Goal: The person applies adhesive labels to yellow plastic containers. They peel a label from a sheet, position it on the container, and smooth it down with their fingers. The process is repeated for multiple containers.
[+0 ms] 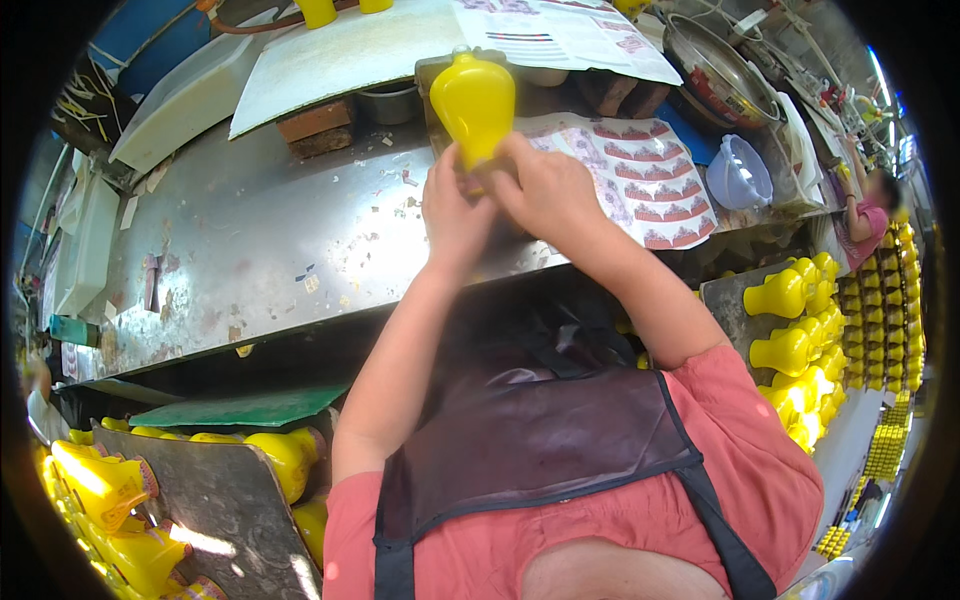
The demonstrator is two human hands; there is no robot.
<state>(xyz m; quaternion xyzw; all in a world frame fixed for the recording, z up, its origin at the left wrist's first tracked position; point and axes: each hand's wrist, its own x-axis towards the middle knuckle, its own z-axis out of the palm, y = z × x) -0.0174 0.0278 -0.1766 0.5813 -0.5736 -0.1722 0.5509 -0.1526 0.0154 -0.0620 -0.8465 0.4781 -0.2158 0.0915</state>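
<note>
A glossy yellow vase [474, 100], broad at its far end and narrow toward me, is at the middle of the metal bench. Both my hands close around its narrow near end. My left hand [455, 210] grips its left side, and my right hand [548, 188] holds the right side with fingers bent over it. Something pinkish shows between my fingertips at the narrow end, too small to make out. A dark block or stand [431, 72] lies behind the vase. Just right of my right hand is a sheet of red and pink printed decals [655, 185].
A white board [330, 70] rests on bricks [318, 125] at the back. A pale blue basket [738, 172] and a round pan [720, 70] are at right. Yellow vases [785, 350] stand low on the right, others with printed bands [105, 485] on the left. Another person [868, 215] is far right.
</note>
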